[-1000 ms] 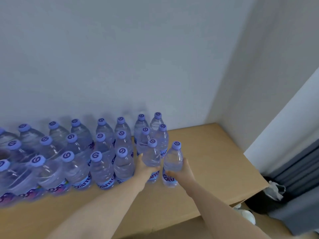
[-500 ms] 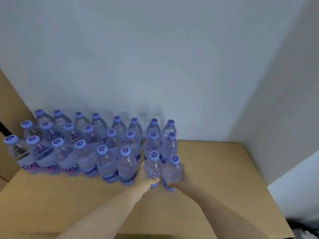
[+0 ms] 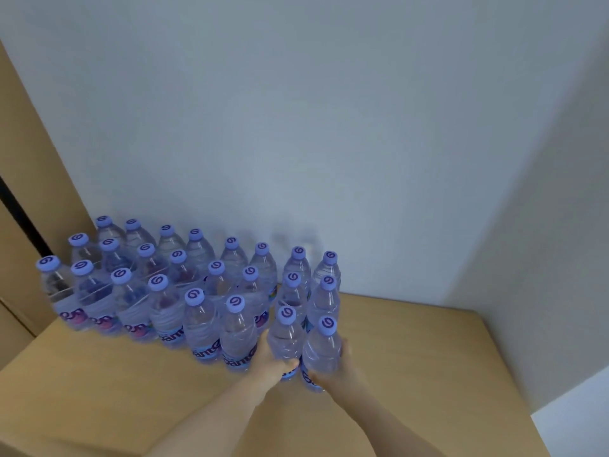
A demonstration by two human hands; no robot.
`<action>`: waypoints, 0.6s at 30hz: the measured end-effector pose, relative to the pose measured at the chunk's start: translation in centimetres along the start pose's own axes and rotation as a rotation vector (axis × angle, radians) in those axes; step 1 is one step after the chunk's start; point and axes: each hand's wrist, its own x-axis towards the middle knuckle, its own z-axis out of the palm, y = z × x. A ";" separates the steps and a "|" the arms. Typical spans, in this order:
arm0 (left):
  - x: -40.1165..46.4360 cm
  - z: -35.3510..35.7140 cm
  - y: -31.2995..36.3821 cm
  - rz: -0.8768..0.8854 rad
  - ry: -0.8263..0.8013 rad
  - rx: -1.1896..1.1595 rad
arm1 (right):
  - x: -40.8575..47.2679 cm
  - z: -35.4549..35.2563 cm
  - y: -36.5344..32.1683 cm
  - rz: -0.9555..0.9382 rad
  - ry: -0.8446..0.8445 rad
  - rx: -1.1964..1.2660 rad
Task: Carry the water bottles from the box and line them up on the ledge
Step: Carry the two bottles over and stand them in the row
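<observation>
On the ledge [image 3: 412, 357], 24 capped bottles [image 3: 164, 291] stand in three rows by the wall.
At the near right, each hand's fingers wrap one: left hand [image 3: 270, 362], right hand [image 3: 336, 367].

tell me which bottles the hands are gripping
The two front-row bottles at the block's right end: the left hand grips one bottle, the right hand the outermost bottle. All others stand untouched.

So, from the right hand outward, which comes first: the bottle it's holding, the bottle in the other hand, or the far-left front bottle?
1. Bottle in the right hand: rightmost front bottle, gripped.
2. Bottle in the left hand: its neighbour, just left.
3. Far-left front bottle: at the row's opposite end, by the wooden panel.
</observation>
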 end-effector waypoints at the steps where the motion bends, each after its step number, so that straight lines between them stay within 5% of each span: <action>1: 0.0 0.1 0.0 0.003 0.000 -0.022 | 0.1 0.0 0.0 -0.009 0.003 -0.011; 18: -1.0 0.7 -0.8 -0.016 0.104 -0.002 | 0.5 0.7 0.6 0.022 0.049 -0.058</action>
